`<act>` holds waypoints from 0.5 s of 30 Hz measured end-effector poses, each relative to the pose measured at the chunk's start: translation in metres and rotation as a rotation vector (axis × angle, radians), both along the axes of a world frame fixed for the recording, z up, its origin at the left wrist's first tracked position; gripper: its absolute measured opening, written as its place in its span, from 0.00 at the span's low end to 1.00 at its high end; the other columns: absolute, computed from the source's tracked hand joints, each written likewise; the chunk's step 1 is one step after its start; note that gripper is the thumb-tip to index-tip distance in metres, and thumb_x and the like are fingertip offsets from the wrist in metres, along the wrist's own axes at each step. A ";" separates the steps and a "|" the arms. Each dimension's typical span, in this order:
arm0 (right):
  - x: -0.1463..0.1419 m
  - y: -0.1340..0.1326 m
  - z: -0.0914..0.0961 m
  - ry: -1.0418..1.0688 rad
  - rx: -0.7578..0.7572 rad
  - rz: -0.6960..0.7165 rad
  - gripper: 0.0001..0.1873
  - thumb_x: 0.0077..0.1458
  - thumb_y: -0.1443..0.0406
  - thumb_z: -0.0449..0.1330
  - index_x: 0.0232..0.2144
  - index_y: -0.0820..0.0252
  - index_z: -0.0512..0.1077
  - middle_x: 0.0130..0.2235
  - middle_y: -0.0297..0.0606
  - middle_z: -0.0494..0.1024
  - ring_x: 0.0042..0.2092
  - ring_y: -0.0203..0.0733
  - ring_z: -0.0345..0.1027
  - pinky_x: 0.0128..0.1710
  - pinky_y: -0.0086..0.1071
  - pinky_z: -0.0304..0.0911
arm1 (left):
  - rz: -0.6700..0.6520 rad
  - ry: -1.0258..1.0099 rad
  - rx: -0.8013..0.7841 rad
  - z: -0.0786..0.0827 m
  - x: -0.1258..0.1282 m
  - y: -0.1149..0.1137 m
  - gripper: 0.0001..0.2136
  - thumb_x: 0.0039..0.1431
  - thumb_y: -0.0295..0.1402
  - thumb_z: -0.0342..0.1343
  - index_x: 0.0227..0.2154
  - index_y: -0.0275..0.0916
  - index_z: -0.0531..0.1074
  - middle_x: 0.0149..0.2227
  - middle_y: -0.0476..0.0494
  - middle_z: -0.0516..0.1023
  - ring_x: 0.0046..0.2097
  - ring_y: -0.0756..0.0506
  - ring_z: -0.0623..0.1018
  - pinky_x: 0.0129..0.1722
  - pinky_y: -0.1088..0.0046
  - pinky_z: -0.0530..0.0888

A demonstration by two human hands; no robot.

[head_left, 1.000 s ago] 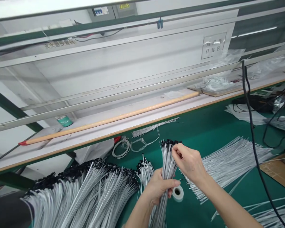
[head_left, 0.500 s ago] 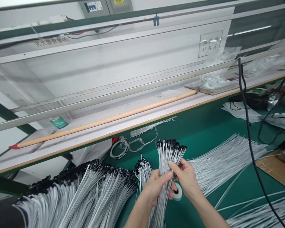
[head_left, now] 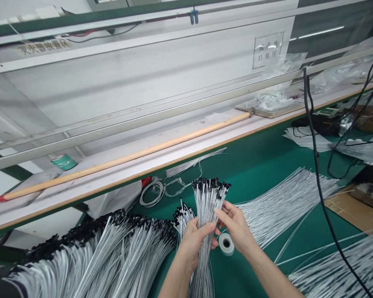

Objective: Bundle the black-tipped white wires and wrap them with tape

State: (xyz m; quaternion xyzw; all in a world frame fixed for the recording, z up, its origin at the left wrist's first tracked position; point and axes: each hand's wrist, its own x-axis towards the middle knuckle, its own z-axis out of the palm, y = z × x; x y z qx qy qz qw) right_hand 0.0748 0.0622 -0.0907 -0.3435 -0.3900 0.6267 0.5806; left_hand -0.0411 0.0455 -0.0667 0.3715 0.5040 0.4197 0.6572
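While left hand [head_left: 194, 242] is clamping upright black-tipped wire bundle [head_left: 207, 198], right hand [head_left: 234, 227] is pinching it too, tape roll [head_left: 226, 244] sitting just below.

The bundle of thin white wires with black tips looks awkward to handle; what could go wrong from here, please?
Strands could slip from the thin white wire bundle, held between the left hand and right hand. Its loose lower ends could also snag on the neighbouring black-tipped white wire bunch, tangling them.

bare left hand [head_left: 194, 242], bare right hand [head_left: 234, 227]
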 end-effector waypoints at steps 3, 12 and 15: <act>-0.005 0.002 -0.003 -0.016 -0.070 -0.105 0.16 0.41 0.56 0.65 0.25 0.60 0.65 0.21 0.28 0.69 0.16 0.29 0.58 0.16 0.26 0.54 | 0.022 0.008 -0.050 0.001 0.001 0.000 0.13 0.39 0.35 0.64 0.26 0.33 0.69 0.20 0.48 0.74 0.17 0.53 0.70 0.17 0.78 0.65; 0.005 0.002 0.000 -0.104 0.016 -0.043 0.15 0.45 0.56 0.61 0.20 0.62 0.68 0.19 0.28 0.66 0.21 0.32 0.61 0.23 0.28 0.57 | 0.030 0.051 -0.078 0.006 -0.005 0.002 0.17 0.39 0.39 0.64 0.30 0.32 0.71 0.22 0.45 0.76 0.20 0.50 0.74 0.20 0.76 0.68; 0.003 0.003 0.001 -0.092 0.000 -0.066 0.15 0.43 0.55 0.62 0.21 0.63 0.71 0.18 0.29 0.67 0.21 0.32 0.60 0.22 0.27 0.56 | 0.049 0.090 -0.074 0.007 -0.003 0.004 0.17 0.37 0.39 0.65 0.29 0.33 0.72 0.20 0.47 0.75 0.18 0.51 0.72 0.19 0.77 0.66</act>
